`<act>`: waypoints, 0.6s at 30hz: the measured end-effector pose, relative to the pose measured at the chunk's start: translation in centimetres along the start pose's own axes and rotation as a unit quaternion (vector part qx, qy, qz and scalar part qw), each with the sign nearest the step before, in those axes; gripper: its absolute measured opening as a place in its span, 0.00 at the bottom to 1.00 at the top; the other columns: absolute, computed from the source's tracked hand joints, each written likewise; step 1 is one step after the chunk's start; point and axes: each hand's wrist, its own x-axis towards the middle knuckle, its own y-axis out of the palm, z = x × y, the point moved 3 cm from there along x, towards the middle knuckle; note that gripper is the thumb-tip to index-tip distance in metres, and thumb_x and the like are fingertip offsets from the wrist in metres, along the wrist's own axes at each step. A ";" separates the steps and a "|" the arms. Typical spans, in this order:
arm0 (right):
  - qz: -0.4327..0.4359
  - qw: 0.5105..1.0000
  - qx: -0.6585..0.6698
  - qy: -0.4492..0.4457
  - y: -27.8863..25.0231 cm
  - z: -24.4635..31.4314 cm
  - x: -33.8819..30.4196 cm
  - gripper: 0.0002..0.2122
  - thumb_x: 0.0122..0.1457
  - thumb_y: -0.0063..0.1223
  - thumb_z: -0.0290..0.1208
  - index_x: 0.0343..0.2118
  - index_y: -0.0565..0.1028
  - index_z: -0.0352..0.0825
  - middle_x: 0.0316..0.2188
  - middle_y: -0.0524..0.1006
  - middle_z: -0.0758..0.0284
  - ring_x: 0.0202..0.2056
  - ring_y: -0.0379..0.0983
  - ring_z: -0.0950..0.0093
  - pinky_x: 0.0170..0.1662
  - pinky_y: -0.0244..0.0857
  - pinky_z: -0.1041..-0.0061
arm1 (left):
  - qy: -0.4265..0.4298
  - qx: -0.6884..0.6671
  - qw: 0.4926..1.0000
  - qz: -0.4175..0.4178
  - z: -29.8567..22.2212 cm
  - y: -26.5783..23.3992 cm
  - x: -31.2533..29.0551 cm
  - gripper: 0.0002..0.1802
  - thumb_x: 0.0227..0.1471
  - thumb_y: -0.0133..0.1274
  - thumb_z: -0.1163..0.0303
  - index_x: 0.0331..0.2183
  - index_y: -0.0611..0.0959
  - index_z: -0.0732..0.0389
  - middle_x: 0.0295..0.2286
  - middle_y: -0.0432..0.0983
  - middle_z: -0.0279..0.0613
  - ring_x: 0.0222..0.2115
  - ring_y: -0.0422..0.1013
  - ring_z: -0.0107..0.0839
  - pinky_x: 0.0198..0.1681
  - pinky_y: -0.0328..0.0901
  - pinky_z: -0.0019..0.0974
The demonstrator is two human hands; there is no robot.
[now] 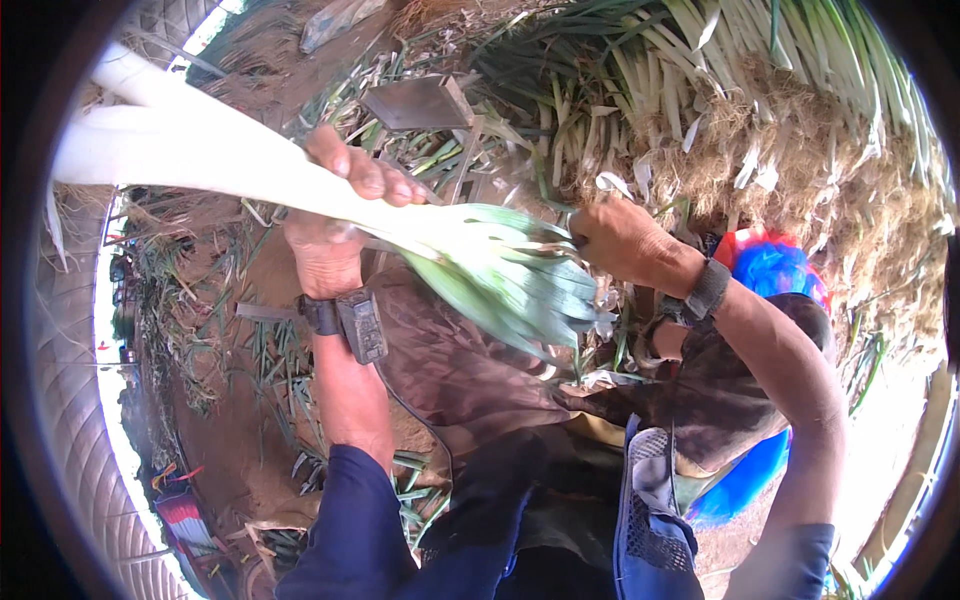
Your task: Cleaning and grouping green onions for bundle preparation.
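A bunch of long green onions slants across the view, its thick white stalks at the upper left and its green leaves fanning out toward the middle. My left hand is closed around the lower part of the white stalks. Beside the leaf tips, my right hand has its fingers curled in; what they hold, if anything, is hidden. A dark band with a box-shaped piece sits on my left wrist, and another dark band is on my right.
A large heap of long green onions with bushy roots lies at the upper right. A metal box-like piece stands beyond my hands. Leaf scraps litter the soil at left. Blue and red material shows beside my right arm.
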 end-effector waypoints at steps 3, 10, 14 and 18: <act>0.015 0.994 -0.108 -0.014 6.5 -6.6 -0.2 0.04 0.47 0.50 0.22 0.25 0.77 0.31 0.25 0.79 0.56 0.27 0.78 0.59 0.28 0.71 0.65 | 0.019 0.008 0.999 0.038 -3.0 -0.8 -0.5 0.23 0.39 0.62 0.81 0.39 0.72 0.57 0.36 0.79 0.43 0.41 0.76 0.44 0.51 0.66 0.56; 0.182 0.921 -0.311 0.150 9.0 -12.0 -3.3 0.10 0.58 0.48 0.32 0.33 0.81 0.37 0.38 0.81 0.59 0.42 0.78 0.64 0.39 0.72 0.65 | 0.069 0.015 0.997 0.029 -8.6 -0.8 -0.9 0.25 0.32 0.68 0.76 0.35 0.74 0.54 0.31 0.80 0.34 0.37 0.78 0.38 0.47 0.70 0.51; -0.093 0.977 0.191 -0.030 -1.3 -1.0 1.0 0.12 0.56 0.55 0.32 0.41 0.77 0.31 0.37 0.77 0.56 0.36 0.77 0.70 0.36 0.73 0.72 | 0.055 0.060 0.996 0.035 -7.8 -0.4 -1.3 0.26 0.33 0.65 0.79 0.37 0.73 0.54 0.32 0.80 0.36 0.38 0.77 0.40 0.48 0.69 0.52; -0.047 0.830 0.481 -0.280 -0.7 5.4 1.7 0.26 0.56 0.54 0.53 0.46 0.75 0.32 0.47 0.75 0.55 0.38 0.77 0.68 0.33 0.73 0.70 | 0.040 0.042 0.997 0.041 -5.6 0.0 -0.6 0.27 0.36 0.63 0.80 0.40 0.71 0.55 0.35 0.78 0.42 0.41 0.76 0.46 0.51 0.66 0.57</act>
